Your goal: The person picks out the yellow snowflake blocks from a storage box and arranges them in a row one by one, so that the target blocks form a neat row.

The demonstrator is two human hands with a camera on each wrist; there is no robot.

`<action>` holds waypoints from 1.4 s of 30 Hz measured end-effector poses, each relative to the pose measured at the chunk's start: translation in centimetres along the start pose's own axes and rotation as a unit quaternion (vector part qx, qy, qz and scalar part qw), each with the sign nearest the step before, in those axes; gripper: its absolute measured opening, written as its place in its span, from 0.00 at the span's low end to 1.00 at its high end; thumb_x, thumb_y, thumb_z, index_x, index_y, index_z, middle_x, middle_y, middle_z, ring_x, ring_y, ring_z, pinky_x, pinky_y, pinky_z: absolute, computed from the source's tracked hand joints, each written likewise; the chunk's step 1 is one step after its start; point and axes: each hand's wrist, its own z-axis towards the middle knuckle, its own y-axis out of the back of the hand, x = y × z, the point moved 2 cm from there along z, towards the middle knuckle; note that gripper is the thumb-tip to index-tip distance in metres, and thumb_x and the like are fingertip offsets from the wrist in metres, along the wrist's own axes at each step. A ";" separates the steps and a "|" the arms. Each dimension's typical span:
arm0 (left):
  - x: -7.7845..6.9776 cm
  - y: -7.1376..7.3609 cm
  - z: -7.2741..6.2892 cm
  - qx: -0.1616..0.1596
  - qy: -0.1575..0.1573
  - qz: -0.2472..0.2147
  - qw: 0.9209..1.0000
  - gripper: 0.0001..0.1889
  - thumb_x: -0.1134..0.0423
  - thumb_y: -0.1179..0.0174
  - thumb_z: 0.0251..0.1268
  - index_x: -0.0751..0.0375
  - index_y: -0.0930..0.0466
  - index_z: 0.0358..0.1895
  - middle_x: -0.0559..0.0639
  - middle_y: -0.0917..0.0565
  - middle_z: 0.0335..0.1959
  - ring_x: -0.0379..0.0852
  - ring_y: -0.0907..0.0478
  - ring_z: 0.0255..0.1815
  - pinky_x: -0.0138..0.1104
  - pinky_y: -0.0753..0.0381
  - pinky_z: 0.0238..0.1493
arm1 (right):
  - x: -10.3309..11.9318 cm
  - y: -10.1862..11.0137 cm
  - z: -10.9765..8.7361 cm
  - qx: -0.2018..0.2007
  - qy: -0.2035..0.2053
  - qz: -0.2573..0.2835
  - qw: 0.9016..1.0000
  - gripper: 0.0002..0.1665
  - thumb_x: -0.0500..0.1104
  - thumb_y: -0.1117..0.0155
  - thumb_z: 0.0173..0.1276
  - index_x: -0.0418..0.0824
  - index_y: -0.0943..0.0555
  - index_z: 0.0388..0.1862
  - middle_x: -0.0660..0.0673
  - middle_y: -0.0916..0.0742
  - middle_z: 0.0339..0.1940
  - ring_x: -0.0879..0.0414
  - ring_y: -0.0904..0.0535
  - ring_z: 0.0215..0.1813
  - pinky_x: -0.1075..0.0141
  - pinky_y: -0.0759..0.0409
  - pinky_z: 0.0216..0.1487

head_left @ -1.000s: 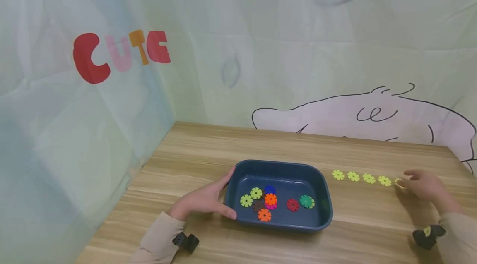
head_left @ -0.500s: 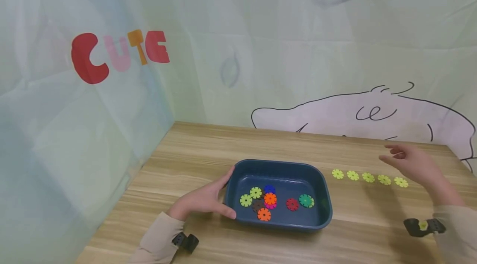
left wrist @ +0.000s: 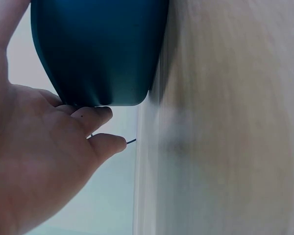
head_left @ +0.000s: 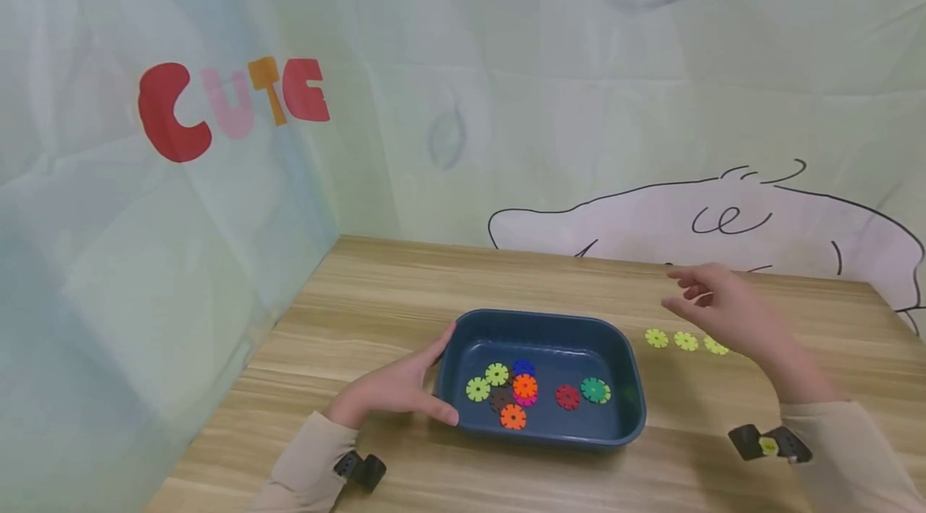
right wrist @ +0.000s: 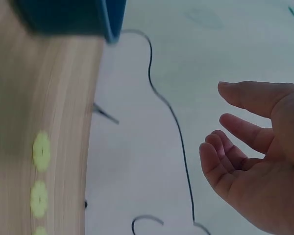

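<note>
My left hand (head_left: 391,388) grips the left end of a dark blue plastic tub (head_left: 550,330), thumb on the near corner and fingers along the far one. In the left wrist view the fingers press against the tub's outer wall (left wrist: 103,58). Inside lie notched plastic discs: two yellow-green, an orange one (head_left: 513,416), a red one (head_left: 567,397), a green one (head_left: 593,390) and several others partly overlapping. My right hand (head_left: 731,312) hovers above the table with loosely bent fingers, holding nothing. Below it runs a row of yellow discs (head_left: 657,338); its right end is hidden by the hand and forearm.
The wooden table (head_left: 405,280) ends at a fabric backdrop (head_left: 434,55) behind and to the left. Red, pink and orange letters decorate the left side. Both wrists carry a black strap-on device (head_left: 770,445).
My right hand has let go of the last yellow disc in the row, lifted, and moved left towards the tub. The left hand and the tub have stayed in place.
</note>
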 end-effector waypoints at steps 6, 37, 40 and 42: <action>-0.2 0.0 0.0 0.001 -0.002 -0.003 1.000 0.67 0.46 0.26 0.47 0.56 0.72 0.77 0.59 0.66 0.79 0.56 0.65 0.78 0.54 0.55 0.74 | 2.9 -2.8 0.1 0.007 0.044 0.038 0.998 0.26 0.45 0.33 0.65 0.31 0.23 0.58 0.36 0.18 0.48 0.44 0.21 0.47 0.50 0.18 0.48; -0.1 0.1 -0.1 -0.002 0.006 0.004 1.000 0.67 0.46 0.25 0.46 0.56 0.71 0.78 0.58 0.65 0.79 0.57 0.63 0.78 0.54 0.55 0.74 | 6.3 -12.0 -0.1 0.167 -0.020 0.042 0.985 0.25 0.45 0.26 0.55 0.35 0.19 0.50 0.39 0.19 0.44 0.47 0.23 0.45 0.51 0.20 0.47; -0.1 0.1 -0.1 -0.001 0.007 0.003 1.000 0.67 0.46 0.25 0.46 0.55 0.71 0.78 0.58 0.66 0.79 0.57 0.64 0.78 0.54 0.55 0.74 | 6.4 -12.1 -0.1 0.175 -0.023 0.038 0.984 0.26 0.45 0.25 0.55 0.35 0.19 0.50 0.39 0.19 0.43 0.46 0.22 0.46 0.51 0.20 0.48; -0.1 0.1 -0.1 -0.001 0.007 0.003 1.000 0.67 0.46 0.25 0.46 0.55 0.71 0.78 0.58 0.66 0.79 0.56 0.64 0.78 0.54 0.55 0.74 | 6.4 -12.1 -0.1 0.174 -0.021 0.040 0.984 0.26 0.44 0.25 0.54 0.34 0.19 0.50 0.39 0.19 0.43 0.46 0.22 0.46 0.50 0.20 0.48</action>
